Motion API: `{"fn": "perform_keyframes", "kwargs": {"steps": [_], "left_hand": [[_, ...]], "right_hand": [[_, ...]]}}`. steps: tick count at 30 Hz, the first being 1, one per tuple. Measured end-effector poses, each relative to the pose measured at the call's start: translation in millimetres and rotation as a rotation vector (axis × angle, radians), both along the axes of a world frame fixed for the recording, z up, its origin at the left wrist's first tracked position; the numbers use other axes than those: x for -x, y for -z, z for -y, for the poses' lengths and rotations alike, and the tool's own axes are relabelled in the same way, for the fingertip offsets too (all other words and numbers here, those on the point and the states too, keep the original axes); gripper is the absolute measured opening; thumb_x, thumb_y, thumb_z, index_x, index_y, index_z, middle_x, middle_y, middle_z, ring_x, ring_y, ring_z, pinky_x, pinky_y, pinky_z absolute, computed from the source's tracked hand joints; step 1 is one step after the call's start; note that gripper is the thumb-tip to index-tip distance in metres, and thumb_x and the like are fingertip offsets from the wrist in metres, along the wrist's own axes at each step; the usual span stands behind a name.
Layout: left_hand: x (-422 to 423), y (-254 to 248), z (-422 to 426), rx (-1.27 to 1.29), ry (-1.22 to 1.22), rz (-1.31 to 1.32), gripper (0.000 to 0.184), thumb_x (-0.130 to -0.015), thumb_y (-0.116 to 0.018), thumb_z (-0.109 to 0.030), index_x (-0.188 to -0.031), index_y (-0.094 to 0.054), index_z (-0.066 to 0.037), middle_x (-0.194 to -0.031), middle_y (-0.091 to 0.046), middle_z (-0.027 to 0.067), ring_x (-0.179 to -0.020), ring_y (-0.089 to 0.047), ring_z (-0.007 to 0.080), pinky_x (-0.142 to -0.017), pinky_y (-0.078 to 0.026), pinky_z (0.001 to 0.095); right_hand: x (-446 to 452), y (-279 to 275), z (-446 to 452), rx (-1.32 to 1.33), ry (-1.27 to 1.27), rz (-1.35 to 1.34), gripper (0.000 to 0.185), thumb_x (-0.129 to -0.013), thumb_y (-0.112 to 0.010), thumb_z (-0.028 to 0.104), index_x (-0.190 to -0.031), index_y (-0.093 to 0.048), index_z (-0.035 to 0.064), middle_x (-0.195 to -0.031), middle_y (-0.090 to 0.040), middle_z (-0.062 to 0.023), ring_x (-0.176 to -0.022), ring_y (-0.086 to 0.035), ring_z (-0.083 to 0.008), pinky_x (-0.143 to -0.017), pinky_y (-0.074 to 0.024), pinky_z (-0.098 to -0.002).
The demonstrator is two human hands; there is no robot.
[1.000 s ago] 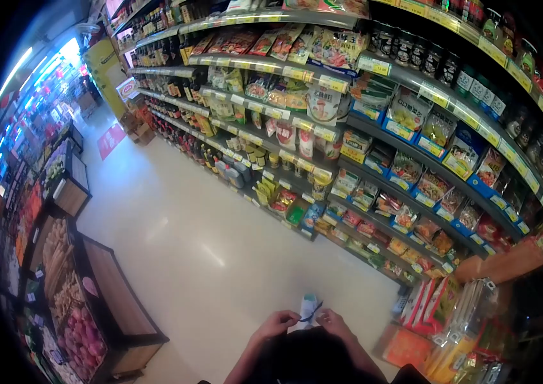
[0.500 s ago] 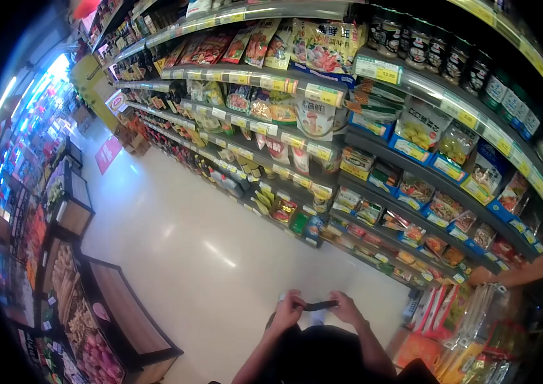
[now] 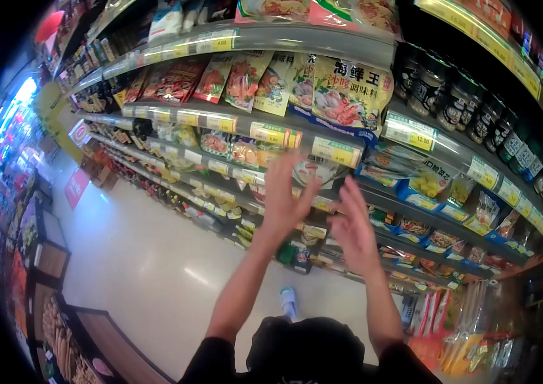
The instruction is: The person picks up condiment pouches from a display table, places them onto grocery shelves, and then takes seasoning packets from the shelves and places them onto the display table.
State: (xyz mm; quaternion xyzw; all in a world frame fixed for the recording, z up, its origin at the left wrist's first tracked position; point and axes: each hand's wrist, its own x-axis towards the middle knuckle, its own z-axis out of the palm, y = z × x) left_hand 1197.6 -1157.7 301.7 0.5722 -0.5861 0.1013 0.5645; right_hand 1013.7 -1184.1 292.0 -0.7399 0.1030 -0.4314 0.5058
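My left hand (image 3: 286,200) is raised before the shelves, fingers up and thumb apart, with nothing in it. Beside it on the right, my right hand (image 3: 354,233) is lifted too, its fingers spread and slightly blurred, also holding nothing. Both hands appear in front of a white pouch (image 3: 317,173) on a middle shelf and partly cover it. Above them stands a yellow seasoning packet (image 3: 351,96) with seafood pictured on it. Red and white packets (image 3: 246,80) lean in a row to its left. From this view I cannot tell whether either hand touches the shelf.
Shelf edges with price tags (image 3: 412,134) curve across the view. Dark-lidded jars (image 3: 428,86) line the upper right. Bagged goods (image 3: 470,320) stack at lower right. A wooden produce stand (image 3: 108,339) borders the pale floor (image 3: 163,269) at lower left.
Both hands have risen from near my waist toward the shelves and opened. The dark strap-like thing held between them is no longer seen. The shelves now look closer.
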Motion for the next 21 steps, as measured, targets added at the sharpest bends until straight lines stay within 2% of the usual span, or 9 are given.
{"fn": "perform_keyframes", "kwargs": {"steps": [2, 5, 8, 10, 14, 15, 18, 19, 21], "left_hand": [[-21.6, -37.7, 43.7, 0.12, -0.01, 0.003, 0.047, -0.082, -0.07, -0.021, -0.118, -0.05, 0.002, -0.112, -0.056, 0.018, -0.107, -0.053, 0.0323, -0.093, -0.041, 0.0378], [-37.3, -50.4, 82.0, -0.038, -0.034, -0.049, 0.059, -0.076, -0.076, -0.032, -0.116, -0.05, 0.004, -0.101, -0.06, 0.0164, -0.095, -0.059, 0.0303, -0.083, -0.047, 0.0377], [-41.1, -69.6, 86.5, -0.208, -0.025, -0.115, 0.066, -0.07, -0.08, -0.037, -0.114, -0.052, 0.003, -0.094, -0.062, 0.0156, -0.087, -0.062, 0.0285, -0.077, -0.049, 0.0379], [-41.8, -72.8, 87.9, -0.253, -0.029, -0.092, 0.066, -0.067, -0.082, -0.04, -0.111, -0.055, 0.002, -0.092, -0.063, 0.0153, -0.084, -0.063, 0.0278, -0.074, -0.05, 0.0382], [-56.5, -74.7, 103.2, -0.025, 0.004, 0.172, 0.052, -0.07, -0.08, -0.035, -0.102, -0.06, 0.0, -0.087, -0.063, 0.0148, -0.082, -0.062, 0.0311, -0.073, -0.048, 0.0405], [-57.2, -83.6, 99.5, -0.091, 0.009, 0.208, 0.048, -0.072, -0.079, -0.031, -0.103, -0.06, 0.0, -0.088, -0.065, 0.0151, -0.082, -0.063, 0.029, -0.074, -0.048, 0.0387], [-70.1, -117.5, 90.4, -0.29, 0.381, 0.027, 0.047, -0.073, -0.078, -0.028, -0.106, -0.06, 0.001, -0.094, -0.067, 0.0154, -0.085, -0.063, 0.0224, -0.077, -0.048, 0.0348], [-74.5, -123.4, 86.9, -0.336, 0.448, -0.009, 0.042, -0.076, -0.077, -0.024, -0.106, -0.061, 0.001, -0.093, -0.068, 0.0123, -0.085, -0.062, 0.0157, -0.077, -0.047, 0.0314], [-91.3, -115.4, 83.4, -0.314, 0.388, 0.043, 0.039, -0.078, -0.075, -0.022, -0.107, -0.062, 0.001, -0.092, -0.068, 0.0094, -0.084, -0.061, 0.0141, -0.076, -0.048, 0.0311]], "right_hand": [[-31.6, -10.9, 20.8, 0.102, 0.143, 0.065, 0.062, -0.088, -0.051, -0.005, -0.146, -0.027, 0.004, -0.155, -0.01, -0.0143, -0.12, -0.049, -0.023, -0.085, -0.0479, -0.0294], [-60.0, -15.8, 33.4, 0.112, 0.327, 0.069, 0.071, -0.086, -0.05, -0.007, -0.149, -0.019, 0.0058, -0.156, -0.001, -0.0137, -0.12, -0.049, -0.0231, -0.08, -0.0484, -0.0277], [-72.4, -20.8, 32.0, 0.105, 0.374, 0.017, 0.075, -0.086, -0.049, -0.009, -0.15, -0.012, 0.0063, -0.156, 0.001, -0.0118, -0.123, -0.043, -0.0206, -0.082, -0.0462, -0.0252], [-78.6, -22.5, 37.5, 0.098, 0.411, 0.027, 0.077, -0.085, -0.051, -0.008, -0.15, -0.012, 0.0064, -0.155, -0.002, -0.0152, -0.118, -0.048, -0.0197, -0.076, -0.047, -0.0246], [-86.5, -33.5, 48.5, 0.071, 0.431, 0.048, 0.076, -0.085, -0.053, -0.005, -0.15, -0.015, 0.006, -0.153, -0.006, -0.0226, -0.107, -0.055, -0.0183, -0.072, -0.0483, -0.0239], [-88.8, -37.2, 50.6, 0.069, 0.431, 0.046, 0.076, -0.085, -0.054, -0.004, -0.15, -0.015, 0.0061, -0.153, -0.007, -0.0229, -0.106, -0.056, -0.0179, -0.072, -0.0483, -0.0238], [-94.2, -49.2, 52.8, 0.124, 0.424, -0.01, 0.076, -0.086, -0.059, 0.002, -0.149, -0.017, 0.0066, -0.152, -0.012, -0.0246, -0.099, -0.058, -0.0158, -0.07, -0.049, -0.0234], [-96.6, -55.1, 49.7, 0.11, 0.413, -0.023, 0.077, -0.086, -0.06, 0.003, -0.149, -0.017, 0.0065, -0.152, -0.013, -0.0248, -0.098, -0.058, -0.0154, -0.069, -0.049, -0.0232], [-97.4, -58.2, 45.5, 0.098, 0.333, -0.042, 0.077, -0.085, -0.062, 0.004, -0.149, -0.018, 0.0048, -0.151, -0.017, -0.0251, -0.094, -0.059, -0.0147, -0.067, -0.0491, -0.0228]]}}
